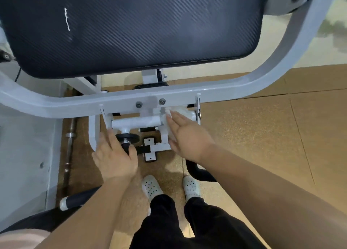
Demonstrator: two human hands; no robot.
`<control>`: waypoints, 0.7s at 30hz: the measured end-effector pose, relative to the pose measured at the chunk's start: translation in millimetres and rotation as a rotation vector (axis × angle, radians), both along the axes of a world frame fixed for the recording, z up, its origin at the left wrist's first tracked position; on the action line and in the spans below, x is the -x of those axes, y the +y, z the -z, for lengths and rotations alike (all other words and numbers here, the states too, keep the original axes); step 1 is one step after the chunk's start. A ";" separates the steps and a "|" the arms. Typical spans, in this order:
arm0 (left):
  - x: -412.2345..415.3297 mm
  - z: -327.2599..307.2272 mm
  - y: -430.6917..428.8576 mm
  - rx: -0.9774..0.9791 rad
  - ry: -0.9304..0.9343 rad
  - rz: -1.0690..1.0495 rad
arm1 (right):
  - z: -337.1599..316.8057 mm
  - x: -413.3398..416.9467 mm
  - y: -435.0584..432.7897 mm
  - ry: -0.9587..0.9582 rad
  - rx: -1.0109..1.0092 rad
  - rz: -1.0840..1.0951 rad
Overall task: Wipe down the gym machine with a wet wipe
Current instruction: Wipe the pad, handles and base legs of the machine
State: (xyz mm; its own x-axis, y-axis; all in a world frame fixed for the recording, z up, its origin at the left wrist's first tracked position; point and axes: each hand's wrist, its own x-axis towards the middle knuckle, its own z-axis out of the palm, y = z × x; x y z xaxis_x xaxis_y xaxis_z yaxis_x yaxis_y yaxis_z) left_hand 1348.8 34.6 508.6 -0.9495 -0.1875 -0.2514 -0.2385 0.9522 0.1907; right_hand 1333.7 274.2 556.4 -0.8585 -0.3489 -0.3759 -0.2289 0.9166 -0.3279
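Brown gym floor (262, 128) under machine (47, 104): black pad (131, 26) above grey frame (276, 68). Right hand (189, 137) presses wipe (185, 111) flat on white tube (139, 121) below frame, fingers straight, together. Left hand (114, 158) braces beside black knob (127, 137), fingers straight. Likely mid-task: tube under way; whether pad and frame are done, cannot tell.

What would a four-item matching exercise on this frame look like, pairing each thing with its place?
Things:
1. wet wipe
2. left hand
3. barbell
4. black pad

Places:
a. on the floor at the left
b. above the grey frame bar
c. on the white tube, under the fingers of the right hand
d. beside the black knob

Pairs: 1-c, 2-d, 3-a, 4-b.
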 end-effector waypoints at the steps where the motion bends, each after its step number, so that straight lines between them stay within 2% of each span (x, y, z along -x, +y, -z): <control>1: -1.3 -3.4 4.5 0.022 0.024 0.076 | -1.4 -12.9 10.1 0.018 0.027 0.044; 6: 25.6 -31.5 64.0 0.076 0.135 0.552 | 2.0 -63.4 42.3 0.131 0.128 0.295; 9: 59.3 -46.0 106.5 0.203 0.113 0.713 | 2.3 -66.0 46.6 0.117 0.193 0.483; 13: 83.8 -44.2 130.7 0.280 -0.159 0.759 | 2.0 -35.2 39.0 -0.075 0.481 0.689; 16: 86.0 -49.9 131.5 0.283 -0.258 0.757 | 9.0 -8.0 21.1 -0.206 0.708 0.796; 21: 94.8 -66.5 133.4 0.313 -0.347 0.790 | 26.4 -1.4 8.2 -0.173 0.784 0.896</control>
